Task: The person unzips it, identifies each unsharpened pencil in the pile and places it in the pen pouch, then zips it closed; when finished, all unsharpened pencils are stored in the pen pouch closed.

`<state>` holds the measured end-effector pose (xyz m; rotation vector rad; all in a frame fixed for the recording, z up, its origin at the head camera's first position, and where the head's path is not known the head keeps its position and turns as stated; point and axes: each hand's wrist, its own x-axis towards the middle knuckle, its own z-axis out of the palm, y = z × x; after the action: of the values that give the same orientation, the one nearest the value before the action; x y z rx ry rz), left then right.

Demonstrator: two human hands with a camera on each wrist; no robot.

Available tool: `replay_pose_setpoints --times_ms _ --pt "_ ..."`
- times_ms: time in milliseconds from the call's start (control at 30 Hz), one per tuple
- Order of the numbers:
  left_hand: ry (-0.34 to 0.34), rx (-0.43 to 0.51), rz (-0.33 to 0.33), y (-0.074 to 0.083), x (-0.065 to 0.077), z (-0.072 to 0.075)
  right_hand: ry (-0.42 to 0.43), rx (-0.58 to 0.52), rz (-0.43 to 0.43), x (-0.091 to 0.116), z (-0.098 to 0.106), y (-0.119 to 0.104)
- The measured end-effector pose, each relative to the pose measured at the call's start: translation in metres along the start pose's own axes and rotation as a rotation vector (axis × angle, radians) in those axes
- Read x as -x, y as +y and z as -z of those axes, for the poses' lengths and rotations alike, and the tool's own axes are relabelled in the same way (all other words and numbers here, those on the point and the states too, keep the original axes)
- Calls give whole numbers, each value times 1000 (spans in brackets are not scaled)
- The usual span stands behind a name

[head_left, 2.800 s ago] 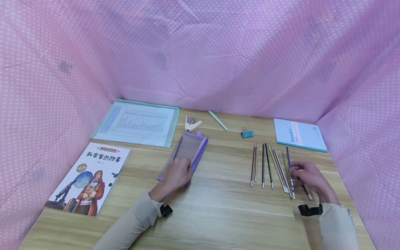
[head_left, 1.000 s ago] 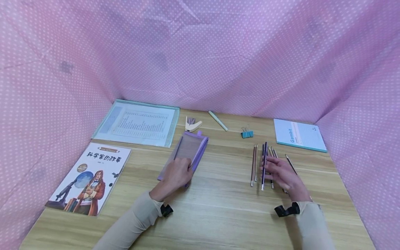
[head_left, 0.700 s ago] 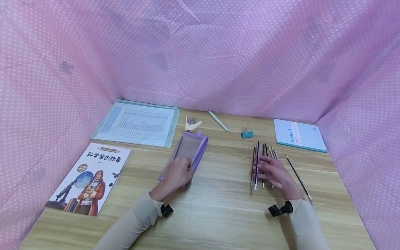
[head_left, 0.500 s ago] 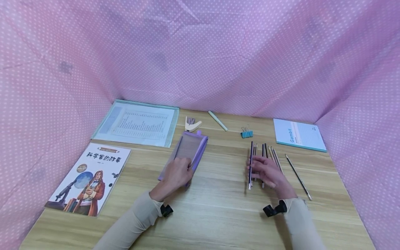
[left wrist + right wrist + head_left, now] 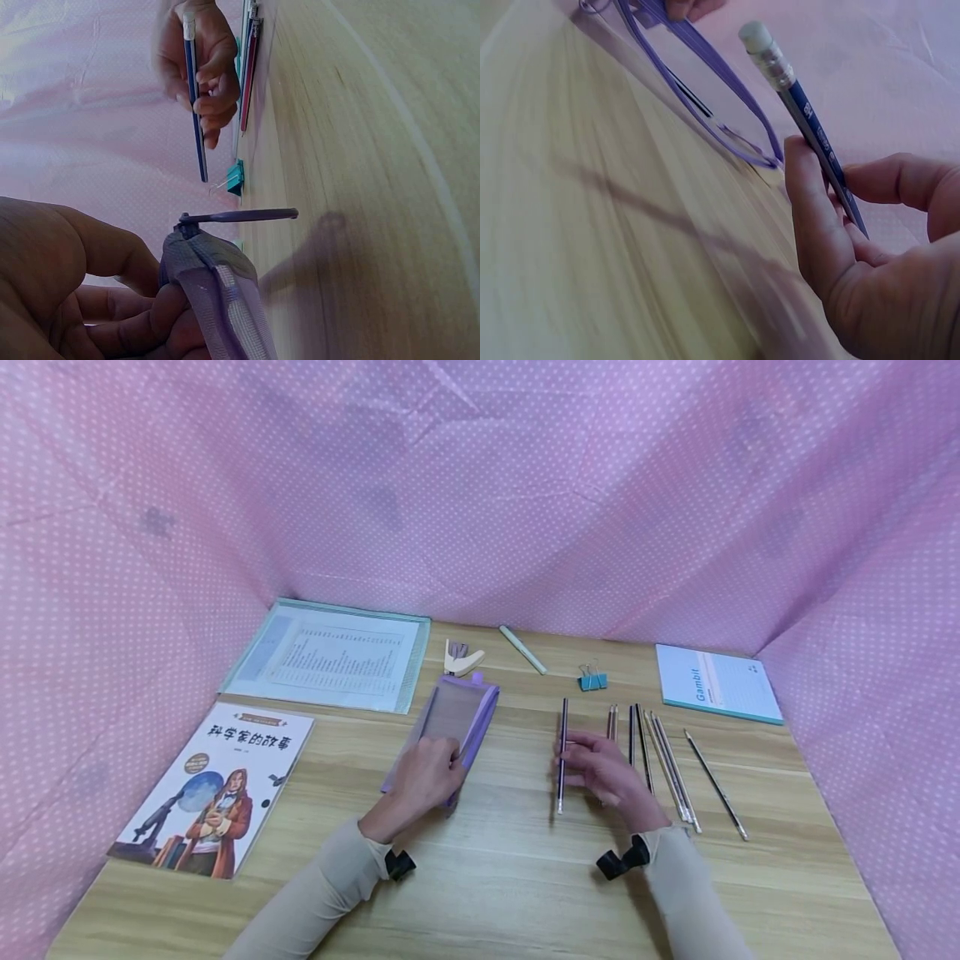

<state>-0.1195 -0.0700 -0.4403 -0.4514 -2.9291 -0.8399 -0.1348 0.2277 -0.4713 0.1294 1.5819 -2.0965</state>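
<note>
Dark blue pencil (image 5: 562, 752) with a white eraser end, pinched between thumb and curled fingers (image 5: 817, 217) of the right hand (image 5: 603, 772), lifted just above the wooden table (image 5: 510, 860). Pointing away from the body, midway between the two hands. Just to the outer side of those fingers, a row of loose pencils (image 5: 660, 760) lying flat on the table, one more lying apart beyond them. Across the gap, lilac mesh pencil case (image 5: 450, 727) pinned under the left hand (image 5: 423, 777), fingers (image 5: 127, 322) curled round its near edge, zip pull sticking out at the end. Beyond the fingertips, well apart: cream stapler (image 5: 461, 658), pale green pen (image 5: 522, 649), teal binder clip (image 5: 592, 679), blue notebook (image 5: 716, 683). Outside the left hand, a storybook (image 5: 217, 785) and a clear folder of printed sheets (image 5: 330, 653).
</note>
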Motion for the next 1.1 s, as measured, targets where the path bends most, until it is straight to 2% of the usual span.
replay_pose_setpoints --times_ms 667,1100 --pt "10 -2 7 0 -2 0 -11 18 -19 -27 -54 10" --pt "12 25 14 1 -1 -1 7 18 -35 -43 -79 17"
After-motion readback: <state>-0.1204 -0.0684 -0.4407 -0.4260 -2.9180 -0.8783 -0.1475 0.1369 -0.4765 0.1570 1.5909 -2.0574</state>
